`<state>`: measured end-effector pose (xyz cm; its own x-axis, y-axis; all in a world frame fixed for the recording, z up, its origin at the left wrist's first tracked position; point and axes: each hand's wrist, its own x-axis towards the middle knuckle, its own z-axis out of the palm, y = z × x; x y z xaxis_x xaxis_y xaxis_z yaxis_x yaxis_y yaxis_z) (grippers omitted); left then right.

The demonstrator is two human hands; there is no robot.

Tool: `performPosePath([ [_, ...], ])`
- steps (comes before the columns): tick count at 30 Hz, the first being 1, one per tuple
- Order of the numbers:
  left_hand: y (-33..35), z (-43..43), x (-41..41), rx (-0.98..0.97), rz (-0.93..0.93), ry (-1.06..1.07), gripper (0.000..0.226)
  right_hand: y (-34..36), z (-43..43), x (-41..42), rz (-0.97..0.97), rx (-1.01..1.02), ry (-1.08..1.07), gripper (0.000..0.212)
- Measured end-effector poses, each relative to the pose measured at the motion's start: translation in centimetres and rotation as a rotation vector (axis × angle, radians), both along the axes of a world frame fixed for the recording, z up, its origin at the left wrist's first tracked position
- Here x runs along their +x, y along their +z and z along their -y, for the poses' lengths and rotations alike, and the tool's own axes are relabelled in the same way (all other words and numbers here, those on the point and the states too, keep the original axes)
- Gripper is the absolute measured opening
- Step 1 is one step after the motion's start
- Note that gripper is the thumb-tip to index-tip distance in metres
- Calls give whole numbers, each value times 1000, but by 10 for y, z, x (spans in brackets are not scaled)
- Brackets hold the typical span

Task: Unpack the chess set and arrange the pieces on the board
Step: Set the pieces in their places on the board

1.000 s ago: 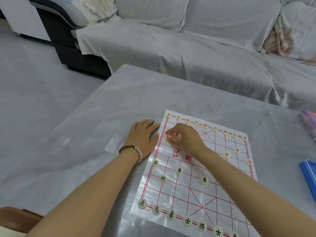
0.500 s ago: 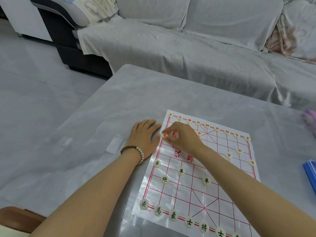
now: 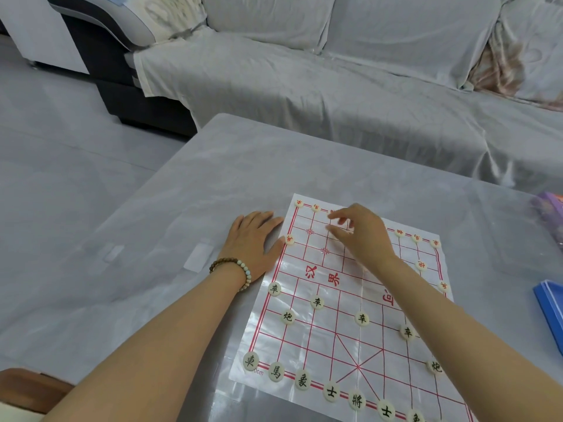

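A white plastic chess board (image 3: pixel 336 303) with red lines lies on the grey table. Round cream pieces with black characters line its near row (image 3: pixel 356 402), and others stand further up, such as a soldier (image 3: pixel 316 302). Red-lettered pieces sit along the far row (image 3: pixel 299 203) and the right side (image 3: pixel 421 265). One red soldier (image 3: pixel 289 240) stands on the left edge line. My left hand (image 3: pixel 253 239) lies flat on the table against the board's left edge. My right hand (image 3: pixel 362 236) hovers over the far half with loosely spread fingers holding nothing, and it hides some far pieces.
A blue box (image 3: pixel 551 309) lies at the table's right edge, with a purple bag (image 3: pixel 548 208) beyond it. A small clear plastic slip (image 3: pixel 199 257) rests left of my left hand. A grey covered sofa (image 3: pixel 304 102) stands behind the table.
My right hand let go of the red soldier on the left edge line and moved right and away over the far rows. The left hand stayed put.
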<state>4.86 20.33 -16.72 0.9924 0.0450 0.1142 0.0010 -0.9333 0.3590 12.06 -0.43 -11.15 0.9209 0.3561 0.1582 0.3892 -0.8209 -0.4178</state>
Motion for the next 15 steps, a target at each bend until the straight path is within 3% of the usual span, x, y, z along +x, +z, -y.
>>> performPosePath([
  [4,2,1,-1,3,-22,2,65,-9,14,0,-14,-152,-68,33],
  [15,4,2,-2,15,-57,2,75,-8,12,-3,-37,-168,-20,28],
])
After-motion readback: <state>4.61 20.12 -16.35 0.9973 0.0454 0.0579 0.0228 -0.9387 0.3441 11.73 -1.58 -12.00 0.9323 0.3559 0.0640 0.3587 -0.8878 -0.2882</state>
